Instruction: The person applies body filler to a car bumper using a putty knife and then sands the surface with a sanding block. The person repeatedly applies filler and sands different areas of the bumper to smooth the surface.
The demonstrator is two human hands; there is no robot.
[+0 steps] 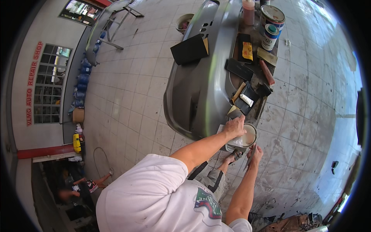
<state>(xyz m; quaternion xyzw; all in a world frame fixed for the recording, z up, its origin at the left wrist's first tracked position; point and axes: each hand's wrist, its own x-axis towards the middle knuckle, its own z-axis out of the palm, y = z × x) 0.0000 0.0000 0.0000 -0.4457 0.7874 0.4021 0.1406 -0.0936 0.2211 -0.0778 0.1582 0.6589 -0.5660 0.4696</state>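
An open round tin (250,130) with pale content stands at the near end of the bench. My left hand (235,127) is at its left rim, fingers curled; what they grip, if anything, is hidden. A crumpled clear plastic sheet (236,142) lies under that hand, and a small grey piece (234,113) sits just beyond it. On the tin's near right side, my right hand (255,153) is closed on a thin flat grey piece (247,162), too small to identify. Left of the bench lies a large grey car bumper (210,81).
The bench holds a white tube (246,100), black sanding blocks (239,69), a red-handled tool (266,72), a teal-capped can (269,36), a large paint can (273,15) and a pink bottle (248,13). Black sandpaper (189,49) rests on the bumper. Another person (83,187) is at lower left.
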